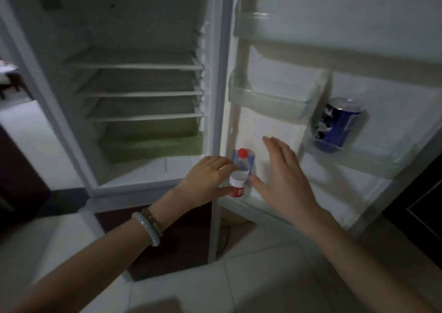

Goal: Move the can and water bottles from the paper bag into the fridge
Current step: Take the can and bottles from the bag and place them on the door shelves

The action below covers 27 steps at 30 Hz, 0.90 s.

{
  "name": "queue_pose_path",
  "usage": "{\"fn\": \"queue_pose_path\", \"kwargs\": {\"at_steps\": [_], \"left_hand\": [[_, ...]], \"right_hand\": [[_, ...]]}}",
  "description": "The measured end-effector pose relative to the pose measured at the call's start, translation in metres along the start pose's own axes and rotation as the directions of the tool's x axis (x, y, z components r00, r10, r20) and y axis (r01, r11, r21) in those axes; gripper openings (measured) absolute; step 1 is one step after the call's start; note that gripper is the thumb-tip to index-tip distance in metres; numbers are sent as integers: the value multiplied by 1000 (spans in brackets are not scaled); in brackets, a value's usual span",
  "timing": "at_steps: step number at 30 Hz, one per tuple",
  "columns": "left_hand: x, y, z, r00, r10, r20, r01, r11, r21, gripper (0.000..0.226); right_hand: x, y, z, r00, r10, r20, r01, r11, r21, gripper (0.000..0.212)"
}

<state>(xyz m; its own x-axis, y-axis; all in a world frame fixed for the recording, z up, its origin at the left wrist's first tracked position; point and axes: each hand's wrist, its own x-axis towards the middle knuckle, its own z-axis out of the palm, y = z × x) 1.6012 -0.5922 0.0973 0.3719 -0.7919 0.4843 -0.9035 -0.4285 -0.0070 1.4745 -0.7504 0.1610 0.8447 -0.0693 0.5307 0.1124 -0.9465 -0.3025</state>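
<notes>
The fridge stands open, its door (pixel 275 126) swung out to the right. A small water bottle (pixel 240 172) with a red cap and a red-and-white label is upright at the left end of the lowest door rack. My left hand (pixel 205 181) is shut on its body. Just right of the bottle, my right hand (pixel 284 176) is held open, fingers spread, its thumb close to the label. A blue can (pixel 337 123) stands in a door rack (pixel 373 159) further right. The paper bag is not in view.
Inside the fridge are three bare shelves (pixel 141 92) and a green drawer (pixel 153 145) at the bottom. Two pale green door racks (pixel 270 102) sit above the bottle. Dark furniture flanks the fridge on both sides. The floor (pixel 263 277) is pale tile.
</notes>
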Motion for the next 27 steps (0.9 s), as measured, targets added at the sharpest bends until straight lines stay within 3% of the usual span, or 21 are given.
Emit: {"fn": "queue_pose_path", "kwargs": {"at_steps": [6,12,20,25,27], "left_hand": [[-111,4,-14,961,-274,27,271,958,91,49],[-253,12,-21,793,-593,143,568,803,180,52],[-418,0,2,416,-884,215,855,461,239,46],[-492,-12,86,284,-928,241,908,341,244,42],[-522,-16,137,263,-930,256,915,325,240,41]], "right_hand": [[-23,-32,81,914,-346,214,368,927,-72,74],[-52,-92,173,723,-562,401,570,814,114,73],[-91,-155,303,513,-654,556,573,743,346,70],[-138,-158,418,420,-666,617,522,733,436,60],[-166,-152,472,393,-654,646,494,743,451,54]]}}
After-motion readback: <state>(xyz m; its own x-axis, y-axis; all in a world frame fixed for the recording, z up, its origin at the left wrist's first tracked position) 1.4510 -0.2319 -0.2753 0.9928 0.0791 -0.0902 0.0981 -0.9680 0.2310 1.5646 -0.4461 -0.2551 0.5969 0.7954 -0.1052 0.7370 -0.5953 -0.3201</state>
